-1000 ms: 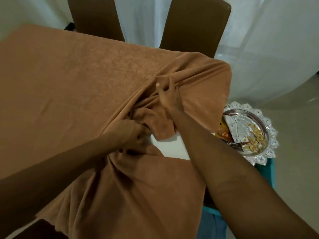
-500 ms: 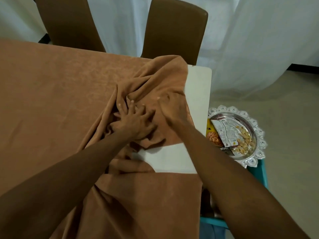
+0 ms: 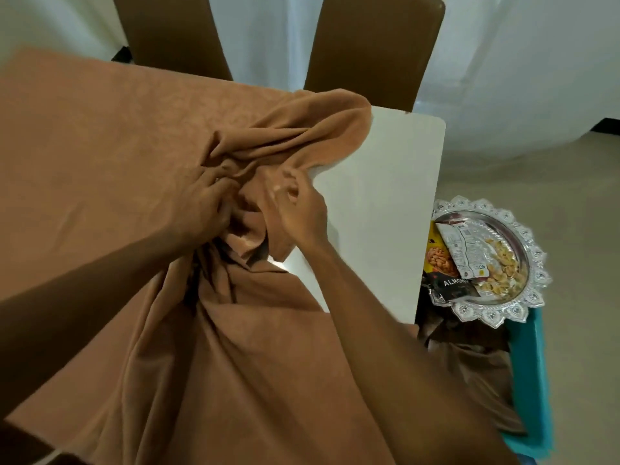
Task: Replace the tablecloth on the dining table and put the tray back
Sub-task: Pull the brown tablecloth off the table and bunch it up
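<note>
Grip of left hand (image 3: 204, 211) and right hand (image 3: 302, 221) clamped on bunched tablecloth (image 3: 100, 146), white table (image 3: 385, 203) corner exposed, curtain (image 3: 503, 78) behind.

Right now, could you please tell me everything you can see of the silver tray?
The silver tray is round and metallic-looking, with an ornate scalloped rim. It sits on a teal stand beside the right edge of the table, which hides part of it. It holds snack packets, one almond-labelled, and loose nuts.

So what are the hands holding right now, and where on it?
The left hand and right hand both grip the tablecloth by its bunched folds.
</note>
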`<action>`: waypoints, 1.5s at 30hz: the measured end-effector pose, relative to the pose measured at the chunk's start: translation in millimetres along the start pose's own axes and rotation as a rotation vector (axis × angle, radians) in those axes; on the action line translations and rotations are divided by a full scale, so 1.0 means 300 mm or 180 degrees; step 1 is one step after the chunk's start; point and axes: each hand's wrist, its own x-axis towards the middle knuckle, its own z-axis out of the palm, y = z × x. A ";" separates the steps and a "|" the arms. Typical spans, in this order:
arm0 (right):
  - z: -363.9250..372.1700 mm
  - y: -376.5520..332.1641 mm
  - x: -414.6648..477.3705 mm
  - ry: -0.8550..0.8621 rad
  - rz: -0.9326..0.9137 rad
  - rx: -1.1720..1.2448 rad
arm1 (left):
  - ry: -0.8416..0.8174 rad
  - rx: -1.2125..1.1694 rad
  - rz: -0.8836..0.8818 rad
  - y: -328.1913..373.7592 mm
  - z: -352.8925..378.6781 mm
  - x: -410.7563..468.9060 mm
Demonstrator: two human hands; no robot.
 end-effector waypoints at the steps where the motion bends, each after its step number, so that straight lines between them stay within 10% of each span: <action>1: 0.006 0.030 -0.065 0.0169 -0.0013 -0.0017 | 0.0239 -0.0158 -0.0082 0.032 -0.015 -0.064; 8: -0.043 0.241 -0.440 0.0065 0.0008 -0.0374 | -0.0236 -0.0664 -0.0683 0.505 -0.033 -0.596; 17: -0.108 0.231 -0.612 -0.0472 -0.0033 -0.0845 | -0.1077 -0.0902 -0.3159 0.930 -0.001 -0.840; 29: -0.071 0.143 -0.763 -0.0817 0.0198 -0.0521 | -0.0062 -0.1885 -0.2707 0.715 -0.190 -0.943; 39: 0.156 -0.060 -0.646 -0.0119 -0.0488 -0.0597 | 0.1179 -0.0622 -0.2633 -0.004 -0.579 -0.873; 45: 0.263 -0.170 -0.444 0.0735 -0.0405 -0.0793 | -0.1074 -0.0960 -0.2260 -0.073 -0.342 -0.959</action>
